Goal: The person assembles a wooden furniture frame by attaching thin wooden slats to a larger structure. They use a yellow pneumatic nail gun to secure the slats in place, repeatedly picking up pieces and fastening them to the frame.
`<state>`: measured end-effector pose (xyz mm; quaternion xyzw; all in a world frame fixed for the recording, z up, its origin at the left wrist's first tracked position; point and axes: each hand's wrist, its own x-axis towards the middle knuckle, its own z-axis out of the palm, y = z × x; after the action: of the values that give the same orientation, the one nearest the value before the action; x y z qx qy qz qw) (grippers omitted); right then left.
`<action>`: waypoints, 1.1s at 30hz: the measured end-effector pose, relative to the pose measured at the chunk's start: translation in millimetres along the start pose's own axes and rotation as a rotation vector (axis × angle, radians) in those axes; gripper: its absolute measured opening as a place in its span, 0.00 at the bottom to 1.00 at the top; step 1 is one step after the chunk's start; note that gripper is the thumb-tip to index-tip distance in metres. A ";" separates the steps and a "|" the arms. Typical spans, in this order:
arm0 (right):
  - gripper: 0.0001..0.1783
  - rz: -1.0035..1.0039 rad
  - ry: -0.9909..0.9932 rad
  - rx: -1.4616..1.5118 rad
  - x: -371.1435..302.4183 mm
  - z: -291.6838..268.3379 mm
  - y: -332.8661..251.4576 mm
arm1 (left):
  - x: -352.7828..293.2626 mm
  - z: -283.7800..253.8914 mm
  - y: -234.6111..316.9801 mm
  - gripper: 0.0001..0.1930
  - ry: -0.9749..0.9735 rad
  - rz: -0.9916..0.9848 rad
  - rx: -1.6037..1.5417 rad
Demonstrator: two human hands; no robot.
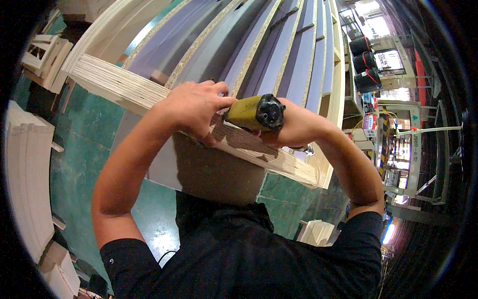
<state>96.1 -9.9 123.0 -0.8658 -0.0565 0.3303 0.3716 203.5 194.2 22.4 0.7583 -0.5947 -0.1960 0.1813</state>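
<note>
My right hand (299, 124) is wrapped round the grip of a yellow nail gun (245, 111) with a black end cap, its air fitting showing below the wrist. The nail gun is over the near rail (122, 83) of a large wooden frame; its nose is hidden from view. Just left of it, my left hand (195, 110) grips that same rail, fingers over the top and thumb low on the near side. Beyond both hands, several chipboard-edged strips (254, 50) with purplish-grey faces run away from me inside the frame.
Stacked pale boards (27, 169) stand at the far left on the green floor (82, 129). A thin air hose (317, 172) loops by the frame's right corner. Black round containers (366, 62) and racks line the right side. Cut wood pieces (317, 231) lie low at right.
</note>
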 end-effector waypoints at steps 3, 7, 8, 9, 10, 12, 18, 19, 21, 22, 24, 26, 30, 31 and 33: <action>0.21 -0.006 0.015 0.003 -0.3 1.4 2.9 | -5.3 1.7 2.7 0.48 0.038 -0.042 0.038; 0.28 0.226 0.026 0.150 -2.8 1.2 -6.2 | 0.3 16.5 -8.4 0.54 0.133 0.037 0.093; 0.28 0.220 0.017 0.164 -1.5 2.4 -5.9 | -1.2 16.8 -8.8 0.54 0.114 0.026 0.073; 0.28 0.218 0.016 0.174 -1.9 1.5 -6.3 | -0.2 14.9 -7.6 0.54 0.101 0.027 0.056; 0.28 0.200 0.017 0.177 -2.0 1.8 -7.2 | 0.4 15.1 -8.0 0.54 0.088 0.028 0.040; 0.28 0.193 0.013 0.171 -2.5 2.3 -6.1 | 1.2 16.8 -10.4 0.54 0.075 0.027 0.014; 0.28 0.211 0.006 0.144 -1.7 2.2 -5.7 | -0.2 14.1 -9.1 0.53 0.064 0.013 0.010; 0.28 0.207 0.011 0.137 -2.3 2.5 -4.2 | -0.8 11.3 -7.4 0.53 0.048 0.008 0.016; 0.29 0.201 0.017 0.126 -3.2 2.4 -2.9 | -1.6 6.2 -4.0 0.53 0.023 -0.005 0.018; 0.29 0.200 0.017 0.122 -3.7 2.0 -3.6 | -1.6 4.1 -2.3 0.53 0.015 -0.012 0.015; 0.29 0.201 0.020 0.132 -4.2 3.3 -5.4 | -2.1 6.6 -2.9 0.52 0.032 -0.005 0.003; 0.29 0.208 0.024 0.154 -4.9 5.8 -7.4 | -1.6 13.0 -7.0 0.51 0.083 0.024 -0.015; 0.29 0.226 0.024 0.150 -4.1 6.8 -8.4 | 0.2 18.4 -10.7 0.52 0.122 0.020 0.008; 0.29 0.229 0.023 0.141 -4.3 6.6 -8.6 | 0.6 19.5 -11.4 0.52 0.126 0.024 0.011; 0.29 0.248 0.037 0.131 -4.4 6.4 -9.3 | 1.8 21.9 -13.1 0.52 0.130 0.027 0.018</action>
<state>90.2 -0.8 128.4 -0.8461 0.0795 0.3604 0.3845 203.6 194.6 -3.2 0.7631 -0.5934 -0.1386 0.2154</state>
